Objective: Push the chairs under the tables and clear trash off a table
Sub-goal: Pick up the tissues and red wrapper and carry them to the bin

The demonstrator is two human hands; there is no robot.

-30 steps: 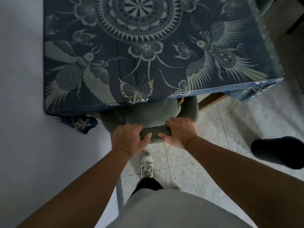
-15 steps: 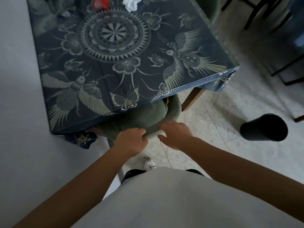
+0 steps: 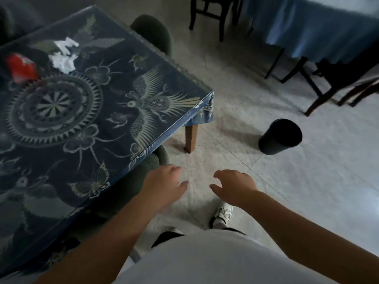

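A green padded chair (image 3: 143,171) sits tucked under the near edge of the table (image 3: 180,111), which wears a dark blue patterned cloth. My left hand (image 3: 164,184) hovers just off the chair's back, fingers relaxed and holding nothing. My right hand (image 3: 233,185) hangs over the floor to its right, fingers loosely curled and empty. Crumpled white paper (image 3: 63,55) and a red wrapper (image 3: 21,67) lie on the table's far left part. A second green chair (image 3: 153,32) stands at the table's far side.
A black waste bin (image 3: 280,137) stands on the tiled floor to the right. Dark wooden chairs (image 3: 332,83) and another table with a light blue cloth (image 3: 311,23) fill the far right. My white shoe (image 3: 222,215) is on the floor below my hands.
Both hands have let go of the green chair's back and drawn away to the right. The view has swung right, bringing the trash, the bin and the far table into sight.
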